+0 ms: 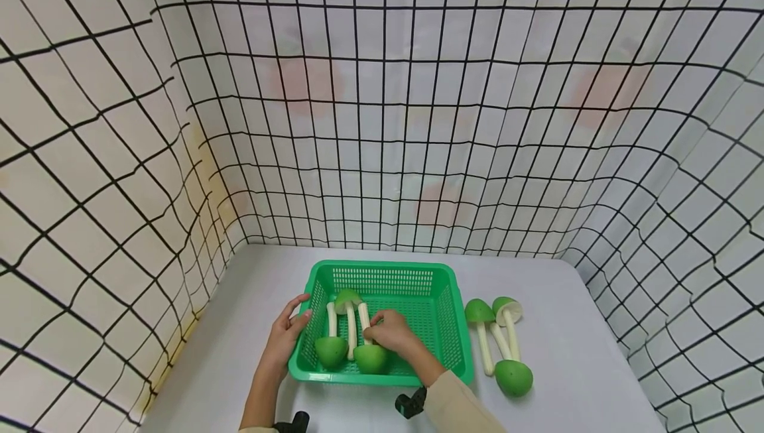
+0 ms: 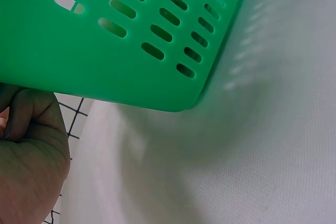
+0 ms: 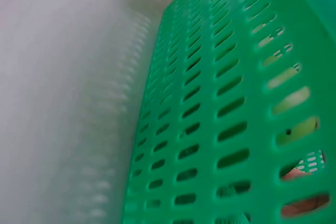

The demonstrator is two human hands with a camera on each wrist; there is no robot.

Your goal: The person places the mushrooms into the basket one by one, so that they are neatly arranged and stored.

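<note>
A green plastic basket with slotted walls sits on the white table. My left hand grips its left rim, the thumb over the edge; in the left wrist view the curled fingers of that hand are at the rim. Inside the basket my right hand pinches the pale stem of a green-capped mushroom, whose cap points toward me. Left of it lie a mushroom with its cap away from me and another with its cap near me. The right wrist view shows mostly the basket's wall.
Right of the basket, three more green-capped mushrooms lie together on the table: one at left, one at the back and one in front. Black netting over pale sheeting surrounds the table at the back and sides.
</note>
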